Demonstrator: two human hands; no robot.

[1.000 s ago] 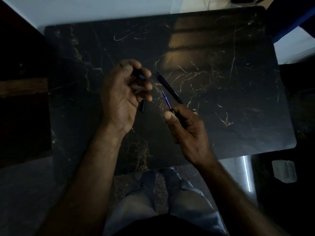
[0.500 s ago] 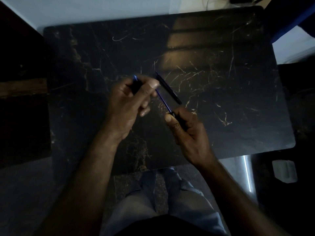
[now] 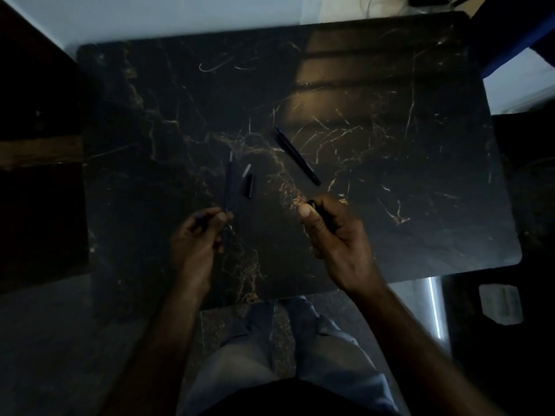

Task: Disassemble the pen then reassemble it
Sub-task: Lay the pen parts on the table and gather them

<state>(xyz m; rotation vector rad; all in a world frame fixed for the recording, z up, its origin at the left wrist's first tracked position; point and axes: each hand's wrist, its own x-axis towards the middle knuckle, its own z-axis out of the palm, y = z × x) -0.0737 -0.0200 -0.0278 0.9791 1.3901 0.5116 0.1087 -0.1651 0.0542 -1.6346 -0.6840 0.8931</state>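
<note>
My left hand (image 3: 196, 235) pinches the near end of a thin blue ink refill (image 3: 229, 181), which points away from me over the table. My right hand (image 3: 333, 232) is closed around a short black pen piece (image 3: 313, 203), of which only the tip shows above my thumb. A long black pen barrel (image 3: 297, 156) lies slanted on the black marble table (image 3: 390, 175) beyond my right hand. Between the hands lie a short black piece (image 3: 248, 186) and a small pale tip piece (image 3: 247, 170).
The table's near edge runs just above my lap, and its right corner is rounded. A pale small object (image 3: 500, 303) sits on the floor at the lower right. Dark furniture stands to the left of the table.
My left hand has drawn the blue refill out of the piece in my right hand and moved left and toward me. The two small pieces now lie on the table.
</note>
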